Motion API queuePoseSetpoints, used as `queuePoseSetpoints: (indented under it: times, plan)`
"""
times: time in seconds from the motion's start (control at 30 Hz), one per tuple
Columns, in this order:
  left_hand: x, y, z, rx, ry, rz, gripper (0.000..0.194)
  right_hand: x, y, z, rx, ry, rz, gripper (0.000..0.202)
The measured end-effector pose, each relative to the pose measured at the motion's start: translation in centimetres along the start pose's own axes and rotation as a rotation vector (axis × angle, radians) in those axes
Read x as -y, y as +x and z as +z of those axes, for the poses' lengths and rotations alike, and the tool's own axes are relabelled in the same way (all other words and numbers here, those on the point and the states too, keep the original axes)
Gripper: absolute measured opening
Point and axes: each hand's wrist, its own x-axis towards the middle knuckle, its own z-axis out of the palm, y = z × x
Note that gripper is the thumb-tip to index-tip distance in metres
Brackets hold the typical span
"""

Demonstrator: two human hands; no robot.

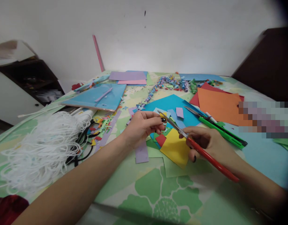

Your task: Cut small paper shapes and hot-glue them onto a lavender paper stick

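My right hand [206, 140] is closed around red-handled scissors [204, 156], their silver blades pointing up and to the left. At the blade tips, my left hand [144, 126] is closed in a pinch, with a small yellow paper piece [163, 115] at its fingertips. Below the scissors lies a larger yellow sheet [174, 148] beside a red paper scrap [161, 140]. A blue sheet [174, 103] behind the hands bears a small lilac rectangle [179, 112] and other cut pieces. One lilac strip [142, 153] lies under my left wrist.
White cord [45, 147] is heaped at the left, near colourful scraps [103, 126]. A green box cutter [223, 132] and a second pair of scissors [194, 111] lie right. Orange paper [218, 104] is behind them. A garland of rolled paper [153, 92] stretches toward the wall.
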Motion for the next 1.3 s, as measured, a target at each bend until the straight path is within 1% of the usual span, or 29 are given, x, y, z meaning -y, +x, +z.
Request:
queuePoseSetpoints:
  times: [0.23, 0.37, 0.53, 0.7, 0.83, 0.97, 1.1, 1.3]
  plan:
    - [0.14, 0.13, -0.11, 0.005, 0.015, 0.012, 0.009, -0.08, -0.04, 0.12, -0.014, -0.031, -0.016, 0.034]
    - [0.19, 0.09, -0.16, 0.004, 0.014, 0.016, 0.006, -0.12, 0.07, 0.1, -0.026, -0.048, -0.025, 0.038]
    - [0.17, 0.12, -0.13, -0.007, -0.003, 0.017, 0.004, -0.25, 0.18, 0.02, -0.042, -0.083, -0.033, 0.038]
    - [0.15, 0.16, -0.06, -0.031, -0.006, 0.012, 0.007, -0.05, 0.21, 0.13, -0.035, -0.079, -0.036, 0.033]
    - [0.07, 0.08, -0.03, -0.029, 0.0, 0.009, 0.007, -0.06, 0.27, 0.13, -0.045, -0.086, -0.037, 0.035]
    - [0.06, 0.08, -0.03, -0.035, -0.002, 0.007, 0.007, -0.17, 0.27, 0.08, -0.055, -0.082, -0.029, 0.036]
    - [0.12, 0.14, -0.11, -0.018, -0.004, 0.018, 0.008, -0.22, 0.28, 0.04, -0.062, -0.084, -0.015, 0.04]
    - [-0.02, 0.11, -0.08, -0.027, 0.01, 0.021, 0.01, -0.25, 0.27, 0.01, -0.063, -0.093, 0.005, 0.039]
